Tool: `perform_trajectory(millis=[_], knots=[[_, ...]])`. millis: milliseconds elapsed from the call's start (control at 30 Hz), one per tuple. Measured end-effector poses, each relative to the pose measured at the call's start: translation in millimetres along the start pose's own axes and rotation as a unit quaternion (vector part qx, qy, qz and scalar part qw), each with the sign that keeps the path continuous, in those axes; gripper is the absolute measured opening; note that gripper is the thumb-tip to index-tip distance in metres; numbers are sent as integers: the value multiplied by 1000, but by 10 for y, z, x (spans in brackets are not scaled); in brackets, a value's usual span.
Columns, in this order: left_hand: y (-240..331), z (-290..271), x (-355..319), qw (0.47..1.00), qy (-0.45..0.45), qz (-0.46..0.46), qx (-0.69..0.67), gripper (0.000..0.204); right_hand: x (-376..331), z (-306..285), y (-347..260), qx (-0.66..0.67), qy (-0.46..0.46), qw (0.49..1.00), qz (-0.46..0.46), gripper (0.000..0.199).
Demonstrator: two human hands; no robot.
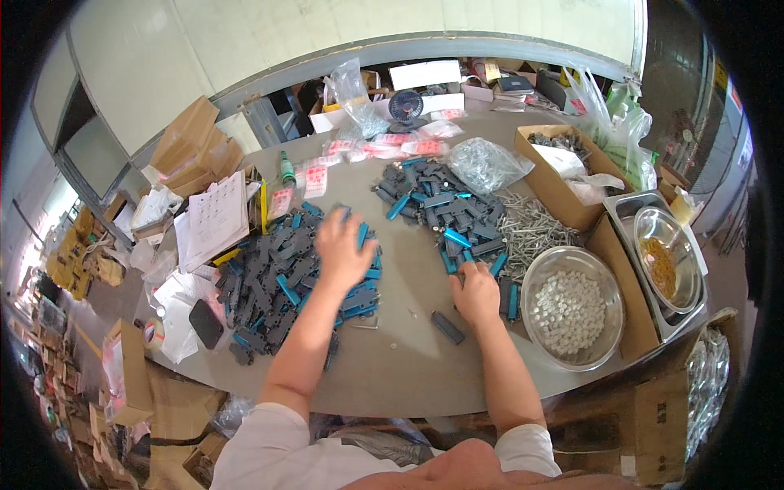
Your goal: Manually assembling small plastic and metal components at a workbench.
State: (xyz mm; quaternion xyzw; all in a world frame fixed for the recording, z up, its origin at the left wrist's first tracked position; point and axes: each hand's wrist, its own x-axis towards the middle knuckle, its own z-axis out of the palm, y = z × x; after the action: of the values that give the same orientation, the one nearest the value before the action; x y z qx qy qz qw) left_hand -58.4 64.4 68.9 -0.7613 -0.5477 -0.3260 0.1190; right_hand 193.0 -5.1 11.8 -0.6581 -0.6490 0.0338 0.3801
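Note:
My left hand (346,251) is over the right side of a large pile of dark grey and blue plastic parts (269,282), its fingers spread. A blue part (362,235) shows between its fingers and thumb, and a grey one lies by the fingertips. My right hand (477,292) rests at the near edge of a second pile of similar parts (457,214). Its thumb stands apart from its bent fingers, which touch the table or the nearest parts; I see nothing held. A single dark grey part (447,327) lies alone on the table, just left of my right wrist.
Metal screws (535,233) lie beside the right pile. A steel bowl (614,347) holds white pieces; another bowl (692,282) holds brass-coloured bits. An open carton (563,196), a clear bag (487,163), a small fan (406,106), papers (216,216) and a phone (206,323) surround the work area.

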Motion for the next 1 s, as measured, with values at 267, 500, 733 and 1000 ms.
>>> perform_trajectory(millis=[267,500,733,1000], knots=[[828,1114,530,960,-159,135,-185,32,-27,101,-52,-20,-70,997,41,19],[1032,1481,822,971,-203,70,-103,34,-10,15,-56,-26,-66,996,51,19],[915,1276,718,972,-147,138,-119,29,13,-106,-136,-35,-113,991,55,19],[738,470,16,704,-191,-250,-636,34,-152,-341,-396,-150,-409,897,-72,33]])
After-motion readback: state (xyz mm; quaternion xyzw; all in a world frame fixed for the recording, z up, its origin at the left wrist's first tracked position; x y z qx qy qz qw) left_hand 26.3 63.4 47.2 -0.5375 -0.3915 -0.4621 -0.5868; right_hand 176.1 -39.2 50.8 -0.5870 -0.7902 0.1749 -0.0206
